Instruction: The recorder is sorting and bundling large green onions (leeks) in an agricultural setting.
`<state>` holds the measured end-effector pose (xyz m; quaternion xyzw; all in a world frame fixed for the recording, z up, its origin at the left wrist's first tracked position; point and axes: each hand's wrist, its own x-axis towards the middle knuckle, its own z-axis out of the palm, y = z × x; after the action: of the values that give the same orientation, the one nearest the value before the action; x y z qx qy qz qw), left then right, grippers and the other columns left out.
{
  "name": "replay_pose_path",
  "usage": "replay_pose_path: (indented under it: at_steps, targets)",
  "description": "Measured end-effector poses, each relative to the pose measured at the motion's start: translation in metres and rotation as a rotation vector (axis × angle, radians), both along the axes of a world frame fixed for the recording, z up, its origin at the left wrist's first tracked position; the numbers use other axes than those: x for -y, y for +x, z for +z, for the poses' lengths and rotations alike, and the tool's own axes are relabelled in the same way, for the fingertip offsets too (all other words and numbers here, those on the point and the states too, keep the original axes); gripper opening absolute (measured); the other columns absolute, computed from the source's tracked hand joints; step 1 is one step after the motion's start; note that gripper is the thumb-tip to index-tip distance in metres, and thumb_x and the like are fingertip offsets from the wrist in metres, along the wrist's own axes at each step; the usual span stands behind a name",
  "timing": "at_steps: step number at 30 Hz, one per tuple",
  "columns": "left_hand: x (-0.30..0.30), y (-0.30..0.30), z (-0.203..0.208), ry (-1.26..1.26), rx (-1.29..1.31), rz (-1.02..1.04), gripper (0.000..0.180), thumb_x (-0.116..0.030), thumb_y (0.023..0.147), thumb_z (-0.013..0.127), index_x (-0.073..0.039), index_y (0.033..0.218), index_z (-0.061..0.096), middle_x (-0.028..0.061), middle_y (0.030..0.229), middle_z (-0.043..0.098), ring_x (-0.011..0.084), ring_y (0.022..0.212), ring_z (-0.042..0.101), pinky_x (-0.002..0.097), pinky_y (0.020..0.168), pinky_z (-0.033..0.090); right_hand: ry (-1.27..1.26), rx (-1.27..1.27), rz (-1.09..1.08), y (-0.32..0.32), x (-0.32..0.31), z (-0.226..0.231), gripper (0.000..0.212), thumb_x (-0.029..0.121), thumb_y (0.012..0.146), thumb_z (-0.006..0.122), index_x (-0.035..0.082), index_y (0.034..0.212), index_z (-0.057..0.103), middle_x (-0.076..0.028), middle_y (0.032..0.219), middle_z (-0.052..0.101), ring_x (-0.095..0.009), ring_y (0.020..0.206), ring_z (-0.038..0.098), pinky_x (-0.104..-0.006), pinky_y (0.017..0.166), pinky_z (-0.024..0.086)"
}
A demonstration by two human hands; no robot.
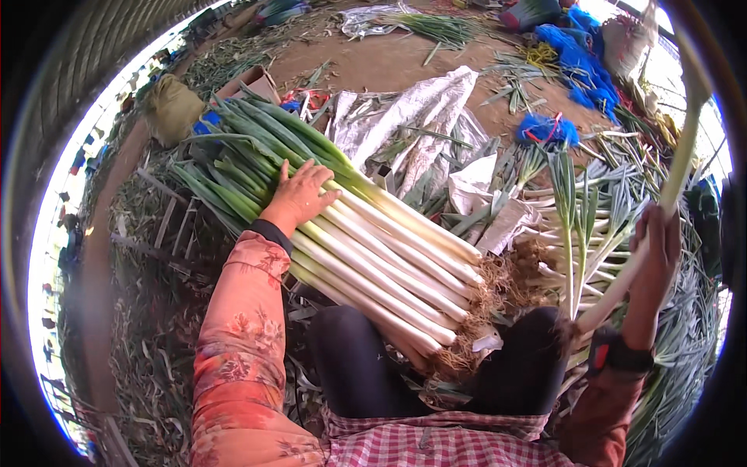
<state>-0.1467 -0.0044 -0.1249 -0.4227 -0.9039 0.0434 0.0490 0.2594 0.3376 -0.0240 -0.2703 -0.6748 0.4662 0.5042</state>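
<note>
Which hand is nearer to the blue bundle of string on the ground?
Right. The right hand, gripping a single leek, is below the blue string bundle; the left hand rests on the leek pile, farther away.

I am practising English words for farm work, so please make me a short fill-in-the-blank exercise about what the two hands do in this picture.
1. The left hand rests flat on a bundle of ____ lying across the person's lap.
2. The right hand has its grip closed around a single leek stalk, held out to the person's ____ side.
3. The roots of the leek bundle point ____ the person's body.
4. The left sleeve has a ____ pattern.

Missing words: leeks; right; toward; floral
</note>
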Motion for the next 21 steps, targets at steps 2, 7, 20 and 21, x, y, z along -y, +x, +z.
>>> replay_pose_path:
  at_steps: [2,7,20,21]
  targets:
    - [-0.001,-0.003,-0.007,0.039,-0.021,-0.017,0.050,-0.052,0.088,0.048,-0.018,0.124,0.053,0.0027,0.134,0.048,0.0227,0.132,0.036,0.0554,0.110,0.015,0.192,0.089,0.085,-0.060,-0.002,0.021,0.031,0.020,0.096,0.051,0.003,0.122,0.052,0.001,0.076,0.050,-0.004,0.058,0.043,-0.0190,0.048,0.036]
    - [0.001,0.000,-0.006,0.190,-0.061,-0.068,0.043,-0.048,0.089,0.049,-0.018,0.118,0.056,0.0042,0.131,0.051,0.0238,0.127,0.041,0.0462,0.105,0.024,0.552,0.287,0.214,-0.198,0.072,0.020,0.035,0.021,0.096,0.048,0.008,0.129,0.050,-0.017,0.088,0.060,-0.026,0.069,0.060,-0.0350,0.059,0.049]
    - [-0.007,0.003,-0.007,0.268,-0.141,-0.061,0.042,-0.049,0.085,0.053,-0.015,0.108,0.059,0.0006,0.115,0.060,0.0218,0.114,0.047,0.0419,0.095,0.029,0.293,0.643,0.813,-0.247,0.126,-0.154,0.043,0.021,0.093,0.049,0.013,0.135,0.044,-0.018,0.101,0.061,-0.032,0.094,0.060,-0.0361,0.084,0.046]
    - [-0.009,0.003,-0.006,0.280,-0.149,-0.057,0.043,-0.050,0.086,0.052,-0.015,0.108,0.058,0.0005,0.115,0.060,0.0227,0.115,0.046,0.0423,0.095,0.029,0.233,0.588,0.822,-0.248,0.122,-0.158,0.042,0.021,0.093,0.049,0.011,0.134,0.046,-0.019,0.101,0.062,-0.032,0.095,0.061,-0.0350,0.085,0.046]
